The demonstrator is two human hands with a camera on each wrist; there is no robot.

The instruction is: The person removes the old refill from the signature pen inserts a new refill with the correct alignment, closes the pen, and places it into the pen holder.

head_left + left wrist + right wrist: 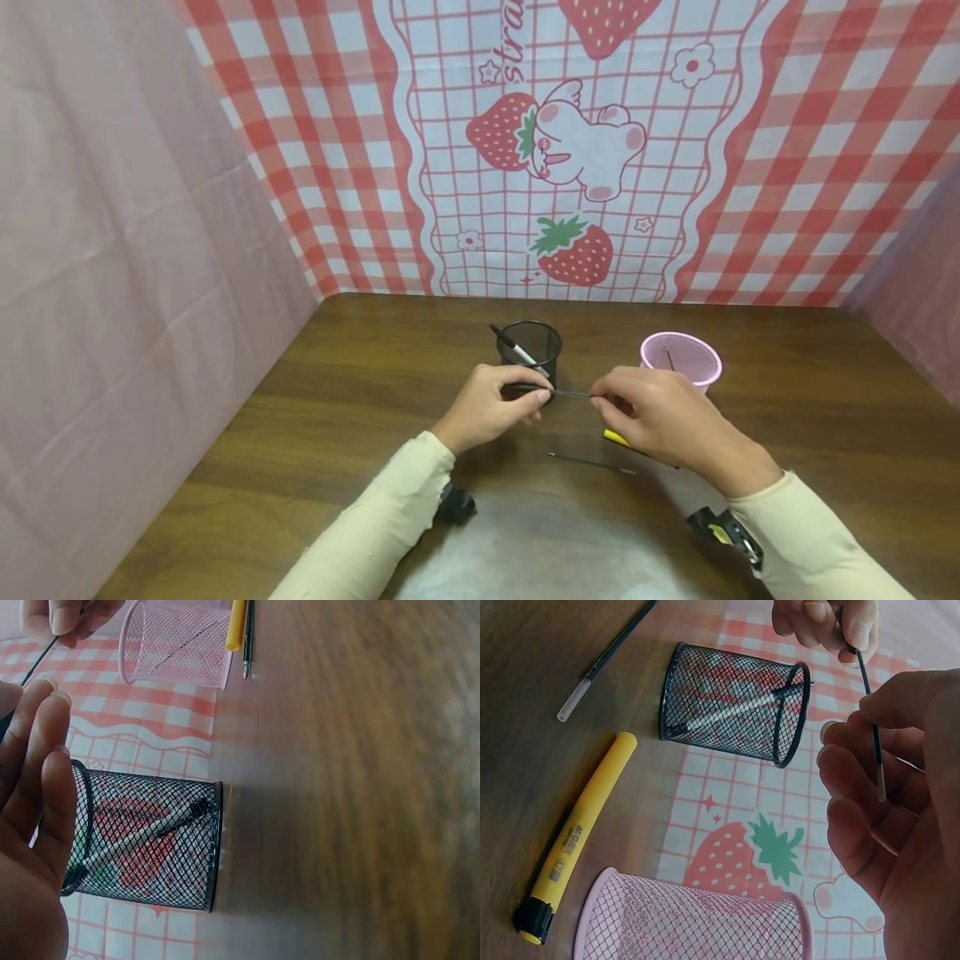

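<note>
Head view: left hand [495, 406] pinches a dark pen piece [522, 387], partly hidden by fingers; right hand [670, 414] pinches the thin refill [572, 393] spanning between, and hides part of a yellow marker [616, 437].

A thin refill [877, 742] — dark for most of its length, with a clear, pale end — is pinched in the fingers of the right hand [667, 412], held above the tabletop [300, 417]. It runs nearly level, in line with a slim dark barrel [521, 386] pinched in the left hand [491, 404] — whether the refill's far end sits inside the barrel is too small to tell.
</note>
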